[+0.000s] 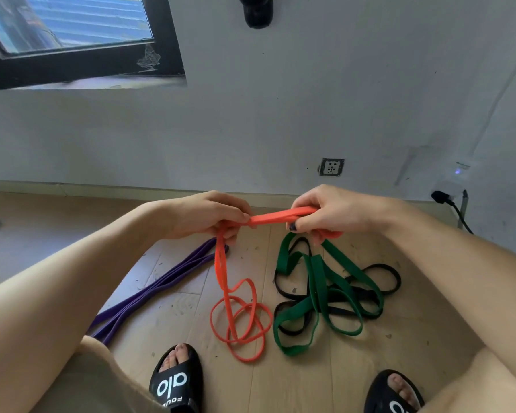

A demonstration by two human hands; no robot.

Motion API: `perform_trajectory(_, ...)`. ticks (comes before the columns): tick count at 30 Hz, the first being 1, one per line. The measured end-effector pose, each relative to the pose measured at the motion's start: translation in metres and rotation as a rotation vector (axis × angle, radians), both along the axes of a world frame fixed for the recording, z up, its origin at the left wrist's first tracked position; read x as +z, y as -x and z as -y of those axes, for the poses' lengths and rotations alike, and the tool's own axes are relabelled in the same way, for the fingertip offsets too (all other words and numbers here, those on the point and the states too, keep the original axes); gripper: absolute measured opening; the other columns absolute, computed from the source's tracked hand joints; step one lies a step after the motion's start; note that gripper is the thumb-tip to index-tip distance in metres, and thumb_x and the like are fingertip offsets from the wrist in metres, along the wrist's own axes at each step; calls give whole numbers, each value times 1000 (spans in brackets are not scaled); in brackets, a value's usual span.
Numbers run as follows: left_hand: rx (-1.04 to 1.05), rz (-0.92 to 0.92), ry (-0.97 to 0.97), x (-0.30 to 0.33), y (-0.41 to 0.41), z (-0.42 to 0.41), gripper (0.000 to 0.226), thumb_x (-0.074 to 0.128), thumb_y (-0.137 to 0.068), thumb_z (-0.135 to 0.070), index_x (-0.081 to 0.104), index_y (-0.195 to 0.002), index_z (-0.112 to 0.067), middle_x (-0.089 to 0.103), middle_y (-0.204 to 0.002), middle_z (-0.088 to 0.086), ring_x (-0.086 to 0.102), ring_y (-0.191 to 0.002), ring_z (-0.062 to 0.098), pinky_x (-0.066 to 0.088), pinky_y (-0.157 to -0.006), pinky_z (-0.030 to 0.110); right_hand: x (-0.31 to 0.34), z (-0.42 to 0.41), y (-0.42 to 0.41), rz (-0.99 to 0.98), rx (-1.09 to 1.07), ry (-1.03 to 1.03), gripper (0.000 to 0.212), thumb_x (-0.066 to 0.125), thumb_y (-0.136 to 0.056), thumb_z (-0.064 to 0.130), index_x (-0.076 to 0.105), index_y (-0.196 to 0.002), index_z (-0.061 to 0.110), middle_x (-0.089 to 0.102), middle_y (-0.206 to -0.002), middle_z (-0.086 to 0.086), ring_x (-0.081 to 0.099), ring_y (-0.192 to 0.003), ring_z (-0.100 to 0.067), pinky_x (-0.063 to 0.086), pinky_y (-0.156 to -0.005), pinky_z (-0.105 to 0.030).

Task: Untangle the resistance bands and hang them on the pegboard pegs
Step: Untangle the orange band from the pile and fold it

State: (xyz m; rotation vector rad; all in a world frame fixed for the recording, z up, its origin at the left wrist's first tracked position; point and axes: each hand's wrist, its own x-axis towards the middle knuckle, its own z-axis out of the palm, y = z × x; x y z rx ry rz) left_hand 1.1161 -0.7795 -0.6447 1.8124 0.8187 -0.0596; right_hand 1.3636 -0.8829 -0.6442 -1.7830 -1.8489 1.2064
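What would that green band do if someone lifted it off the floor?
The green band would probably droop limply, since it lies in loose flat loops. It would likely drag the black band along, because the two are interwoven. It looks light and unlikely to roll.

black-framed window (pixel 72 52) upper left in white wall (pixel 310 99). wall socket (pixel 331 166) low on wall. black plug (pixel 440 197) at right. wooden floor (pixel 399 329) speckled with debris. two black slides (pixel 176 380) on feet.

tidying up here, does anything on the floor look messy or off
Yes: the green band and black band lie knotted together in one heap on the floor, which is strewn with small dark debris flecks.
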Motion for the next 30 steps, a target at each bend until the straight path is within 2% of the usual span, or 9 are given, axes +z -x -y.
perform_trajectory(6, -17, 9, -30, 2, -3, 3, 21, 49, -106, -13, 68, -95, -12, 68, -86, 8, 55, -76, 29, 48, -78, 42, 5, 0, 8, -22, 14, 46, 39, 53, -100, 53, 72, -107, 19, 58, -70, 4, 52, -57, -10, 40, -50, -21)
perform_trajectory(12, -39, -16, -103, 5, -3, 6, 28, 51, -107, -26, 69, -92, -10, 57, -71, 2, 44, -73, 27, 44, -72, 35, 3, 0, 0, -53, 30, 39, 44, 49, -104, 48, 69, -86, 12, 63, -69, -2, 49, -54, -13, 35, -52, -24)
perform_trajectory(15, -65, -13, -164, 8, -10, 13, 31, 49, -107, -28, 66, -89, -11, 52, -64, -3, 40, -64, 20, 41, -68, 36, 5, 2, 5, 66, 39, 89, 45, 43, -106, 49, 76, -102, 17, 77, -90, 9, 68, -80, -1, 43, -77, -17)
perform_trajectory(18, -62, 16, -220, 9, -17, 18, 33, 47, -108, -28, 62, -85, -10, 50, -61, -5, 38, -61, 20, 37, -64, 38, 7, -1, 20, -25, 21, 61, 52, 30, -107, 52, 74, -117, 25, 77, -110, 15, 61, -117, 0, 30, -105, -28)
perform_trajectory(20, -48, 37, -243, 8, -19, 19, 35, 47, -108, -28, 61, -84, -7, 49, -61, -2, 37, -62, 22, 36, -66, 39, 10, -2, 28, -87, -13, 13, 52, 32, -107, 52, 76, -113, 26, 76, -105, 19, 61, -116, -1, 32, -107, -29)
perform_trajectory(22, -23, 37, -244, 7, -17, 18, 34, 48, -107, -28, 64, -87, -7, 49, -63, -2, 38, -61, 21, 37, -67, 41, 10, -2, 24, 57, -1, -82, 42, 43, -104, 53, 78, -103, 31, 74, -94, 24, 62, -102, -1, 41, -102, -34)
perform_trajectory(25, -18, 18, -247, 5, -15, 17, 32, 48, -107, -30, 66, -89, -10, 51, -62, -5, 41, -59, 16, 41, -68, 40, 6, -3, 10, 141, -15, -97, 33, 50, -102, 52, 77, -106, 33, 73, -108, 13, 63, -109, -8, 42, -109, -43)
perform_trajectory(28, -33, 56, -262, 6, -21, 22, 33, 48, -107, -32, 64, -83, -15, 52, -62, -3, 45, -60, 18, 51, -71, 43, 1, -5, 23, -107, -80, -74, 49, 34, -108, 49, 74, -116, 21, 75, -115, 3, 64, -117, -12, 34, -117, -41)
perform_trajectory(30, -35, 99, -260, 8, -27, 27, 35, 46, -108, -30, 63, -81, -15, 52, -63, -2, 46, -61, 16, 56, -78, 44, -4, -9, 38, -193, -113, -111, 59, 28, -109, 49, 75, -101, 15, 78, -105, -5, 69, -110, -18, 38, -115, -42)
